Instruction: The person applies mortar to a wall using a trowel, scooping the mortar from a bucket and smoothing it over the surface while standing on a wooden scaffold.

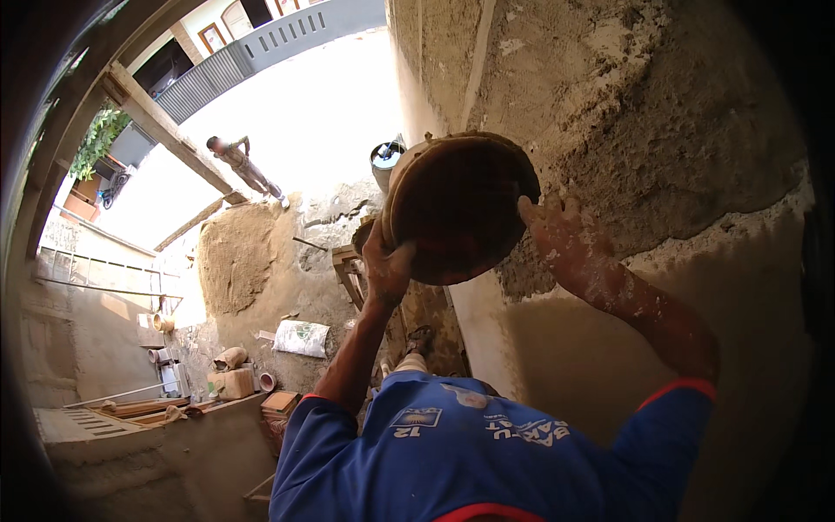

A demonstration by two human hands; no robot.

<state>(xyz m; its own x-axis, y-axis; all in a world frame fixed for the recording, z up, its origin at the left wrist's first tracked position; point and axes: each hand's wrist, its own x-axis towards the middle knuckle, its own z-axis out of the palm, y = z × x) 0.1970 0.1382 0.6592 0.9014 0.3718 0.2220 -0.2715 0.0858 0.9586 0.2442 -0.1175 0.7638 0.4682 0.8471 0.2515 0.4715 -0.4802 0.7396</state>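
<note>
the floor point(300, 300) is rough, grey-brown and dusty, brighter toward the open side. on it lie a broad sand heap point(239, 261) and a white sack point(301, 338); a dark bucket point(380, 177) and a wooden stand point(350, 278), partly hidden, stand there too.

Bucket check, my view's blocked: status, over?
Left hand gripping bucket rim; right hand open at opposite side. Bucket tilted, inside dark. Rough wall close at right.
</note>
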